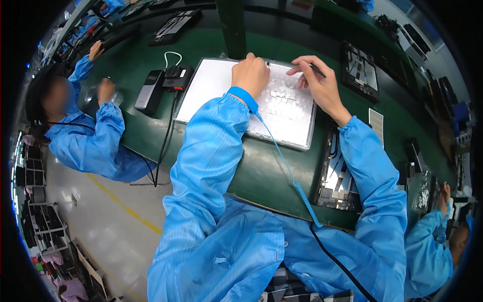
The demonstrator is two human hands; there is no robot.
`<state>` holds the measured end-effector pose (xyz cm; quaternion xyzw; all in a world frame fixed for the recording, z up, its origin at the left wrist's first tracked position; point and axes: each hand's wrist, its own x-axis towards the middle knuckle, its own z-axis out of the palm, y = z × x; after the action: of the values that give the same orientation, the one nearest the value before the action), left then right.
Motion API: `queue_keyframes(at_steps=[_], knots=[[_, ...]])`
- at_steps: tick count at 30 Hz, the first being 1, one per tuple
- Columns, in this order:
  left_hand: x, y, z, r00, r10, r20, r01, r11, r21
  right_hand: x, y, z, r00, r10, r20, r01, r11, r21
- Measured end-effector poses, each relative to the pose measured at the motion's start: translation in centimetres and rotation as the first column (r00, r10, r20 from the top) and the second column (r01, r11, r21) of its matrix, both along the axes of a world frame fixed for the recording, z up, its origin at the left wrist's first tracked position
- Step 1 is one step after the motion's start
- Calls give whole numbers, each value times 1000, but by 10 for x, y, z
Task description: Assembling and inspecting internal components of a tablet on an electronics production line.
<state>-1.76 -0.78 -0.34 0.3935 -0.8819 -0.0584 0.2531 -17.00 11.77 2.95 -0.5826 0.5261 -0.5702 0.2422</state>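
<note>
A shallow white tray [209, 85] with a clear rim lies on the green bench in front of me. Many small whitish pieces [284, 93] are scattered over its right half. At the tray's far edge my left hand [250, 75], with a blue strap round the wrist, is closed with its fingers curled; what they hold is hidden. Over the tray's far right part, my right hand [322, 85] grips a slim dark pen-like tool [317, 71] between thumb and fingers. The tool's exact kind cannot be made out.
Left of the tray stand a grey-black device [149, 92] and a black box [177, 79] with cables. Opened flat device housings lie by my right forearm [337, 178] and at the far right. A coiled blue cord [304, 199] hangs from my wrist strap. Co-workers sit on both sides.
</note>
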Motion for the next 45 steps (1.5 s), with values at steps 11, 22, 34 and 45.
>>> queue_keyframes(at_steps=[11,22,34,45], knots=[[21,10,18,934,-352,-61,335,923,-192,-8,-13,-15,843,-148,-517,150,988,-38],[20,13,17,927,-365,-89,334,908,-252,-7,-8,-18,780,-143,-610,140,989,-52],[13,16,7,771,-200,-605,520,745,417,-6,-6,-25,579,-501,-643,161,844,-512],[12,20,9,726,-149,-671,538,731,420,-6,-8,-28,652,-461,-602,115,845,-523]])
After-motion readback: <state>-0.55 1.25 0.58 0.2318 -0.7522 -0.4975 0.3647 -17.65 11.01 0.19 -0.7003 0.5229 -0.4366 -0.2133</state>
